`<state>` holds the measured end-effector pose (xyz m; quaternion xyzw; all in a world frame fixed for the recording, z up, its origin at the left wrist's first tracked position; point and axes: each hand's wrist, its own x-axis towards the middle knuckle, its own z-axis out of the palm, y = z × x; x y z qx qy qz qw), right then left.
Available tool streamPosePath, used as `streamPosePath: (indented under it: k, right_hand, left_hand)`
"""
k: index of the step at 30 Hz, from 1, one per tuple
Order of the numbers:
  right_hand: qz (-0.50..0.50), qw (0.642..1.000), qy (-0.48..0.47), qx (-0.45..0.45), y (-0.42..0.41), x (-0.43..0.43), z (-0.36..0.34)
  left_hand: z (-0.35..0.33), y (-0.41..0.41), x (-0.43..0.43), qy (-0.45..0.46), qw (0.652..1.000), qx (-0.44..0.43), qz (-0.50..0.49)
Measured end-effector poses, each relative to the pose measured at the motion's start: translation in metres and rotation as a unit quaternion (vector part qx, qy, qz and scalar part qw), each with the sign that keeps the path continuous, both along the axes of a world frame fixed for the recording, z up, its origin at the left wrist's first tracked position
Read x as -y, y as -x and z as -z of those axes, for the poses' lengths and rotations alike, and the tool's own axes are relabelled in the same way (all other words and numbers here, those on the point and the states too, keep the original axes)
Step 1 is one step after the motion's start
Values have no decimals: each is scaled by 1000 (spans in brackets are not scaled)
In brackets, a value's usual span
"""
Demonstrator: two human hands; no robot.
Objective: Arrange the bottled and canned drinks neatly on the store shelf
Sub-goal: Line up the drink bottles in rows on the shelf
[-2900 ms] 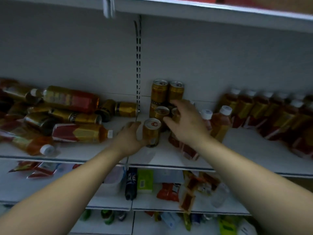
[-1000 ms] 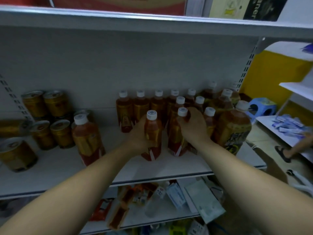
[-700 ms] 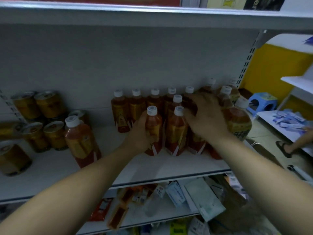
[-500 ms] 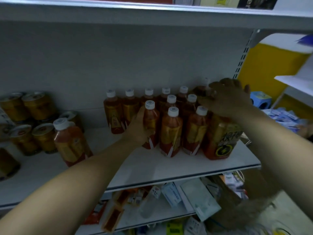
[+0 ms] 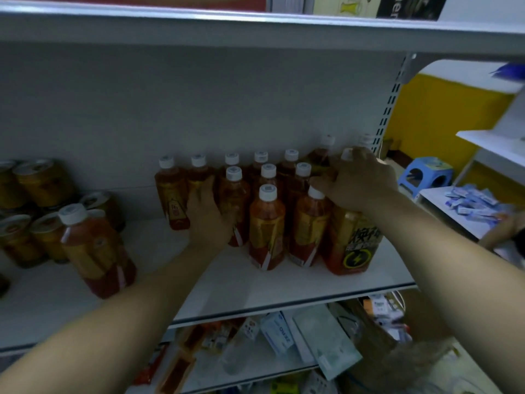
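My left grip is wrapped round the side of a tea bottle in the second row. The bottle stands up on the white shelf, packed in with the other small bottles that have white caps. My right grip is curled over the top of a big bottle with a lightning mark, and it hides the cap. That big bottle stands at the right end of the front row, just beside a small one. A lone bottle stands off to the left, near the front edge. Gold cans are stacked at the far left. A blue stool sits on the floor past the shelf.
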<state>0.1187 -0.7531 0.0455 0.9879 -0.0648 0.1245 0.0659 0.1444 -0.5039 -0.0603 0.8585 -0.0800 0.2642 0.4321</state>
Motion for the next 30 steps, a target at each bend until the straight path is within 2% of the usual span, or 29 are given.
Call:
streamPosePath:
  k: [2,5,8,11,19,22,26,28,30]
  right_hand:
    - [0,1000,4,15,-1,1,4]
    - [-6,999,-2,33,-3,3,7]
    - [-10,1000,-9,23,-2,6,7]
    - [-24,1000,-12,-1,-1,8,5]
    - [-18,999,-40,29,0,3,5]
    - [-25,995,-74,54,0,7,4]
    - [-86,984,-142,63,5,19,4]
    - [-114,978,-167,50,5,29,3]
    - [-129,979,-152,37,1,40,6]
  left_hand:
    - [2,26,16,63,995,11,74]
    - [13,42,43,90,978,-105,160]
    - [18,35,54,123,966,-133,185]
    - [18,27,53,109,957,-150,222]
    - [16,20,48,92,951,-206,212]
    - [13,19,47,70,969,-172,162]
    - [-12,34,61,3,998,-11,69]
    - [-24,37,70,-71,995,47,54]
    - [-35,36,81,-173,981,64,53]
